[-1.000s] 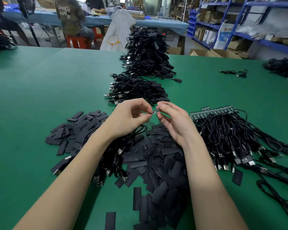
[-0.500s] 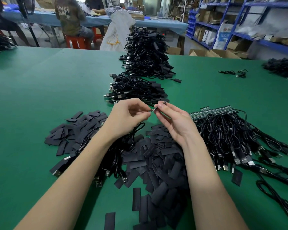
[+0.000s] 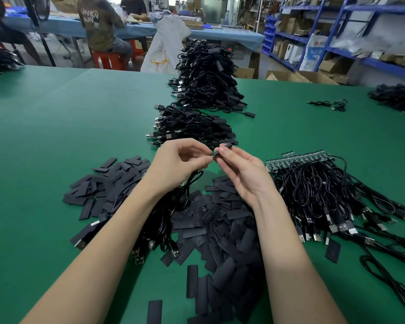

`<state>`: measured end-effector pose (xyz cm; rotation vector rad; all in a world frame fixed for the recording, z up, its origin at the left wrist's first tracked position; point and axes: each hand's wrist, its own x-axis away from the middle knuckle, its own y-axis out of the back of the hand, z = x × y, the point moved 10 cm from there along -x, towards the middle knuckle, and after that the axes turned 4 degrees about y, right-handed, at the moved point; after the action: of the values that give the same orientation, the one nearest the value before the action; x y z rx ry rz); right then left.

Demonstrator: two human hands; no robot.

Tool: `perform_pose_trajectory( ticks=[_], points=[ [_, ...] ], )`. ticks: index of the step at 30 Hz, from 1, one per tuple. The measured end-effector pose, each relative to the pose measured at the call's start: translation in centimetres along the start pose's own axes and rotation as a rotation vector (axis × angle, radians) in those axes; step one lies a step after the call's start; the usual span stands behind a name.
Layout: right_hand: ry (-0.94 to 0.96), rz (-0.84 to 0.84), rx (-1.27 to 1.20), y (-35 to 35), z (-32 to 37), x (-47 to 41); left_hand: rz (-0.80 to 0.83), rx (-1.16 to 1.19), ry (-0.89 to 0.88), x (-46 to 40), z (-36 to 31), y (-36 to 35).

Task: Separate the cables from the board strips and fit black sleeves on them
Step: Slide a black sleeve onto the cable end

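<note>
we pinch a flat black sleeve (image 3: 223,149) in our right hand (image 3: 244,176); our left hand (image 3: 177,163) pinches a thin cable (image 3: 188,190) end touching the sleeve. beyond the sleeve, a shirt (image 3: 96,24) reads "unkn".

Two bare forearms — no sleeves, gloves or jewellery visible.

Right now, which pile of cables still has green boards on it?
The pile right of the right hand; green board strips line its far edge.

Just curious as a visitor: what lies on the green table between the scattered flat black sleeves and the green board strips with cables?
In the head view, the person's right forearm crosses above that stretch; bare green table beneath.
</note>
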<state>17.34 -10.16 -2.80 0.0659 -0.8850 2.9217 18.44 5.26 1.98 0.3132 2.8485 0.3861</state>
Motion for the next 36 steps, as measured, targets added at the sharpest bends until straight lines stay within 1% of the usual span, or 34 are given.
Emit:
perform_pose_trajectory(
  ticks=[4,14,20,24,29,36],
  points=[
    [-0.002,-0.031,-0.026,0.17,-0.17,0.13,0.013,0.019,0.030,0.03,0.29,-0.10],
    [-0.013,0.007,-0.020,-0.37,-0.56,0.11,0.003,0.056,0.005,0.08,0.21,0.36],
    [0.001,0.041,0.016,-0.31,-0.29,0.18,-0.009,0.038,-0.010,0.15,0.11,0.14],
    [-0.003,0.019,0.003,-0.09,-0.60,0.16,-0.005,0.030,-0.015,0.15,0.06,0.00],
    [-0.008,0.034,0.015,-0.51,-0.87,0.16,-0.020,-0.013,-0.043,0.15,-0.14,0.22],
    [0.008,0.056,0.077,-0.67,-0.62,0.19,-0.035,-0.054,-0.031,0.18,-0.14,0.43]
  ],
)
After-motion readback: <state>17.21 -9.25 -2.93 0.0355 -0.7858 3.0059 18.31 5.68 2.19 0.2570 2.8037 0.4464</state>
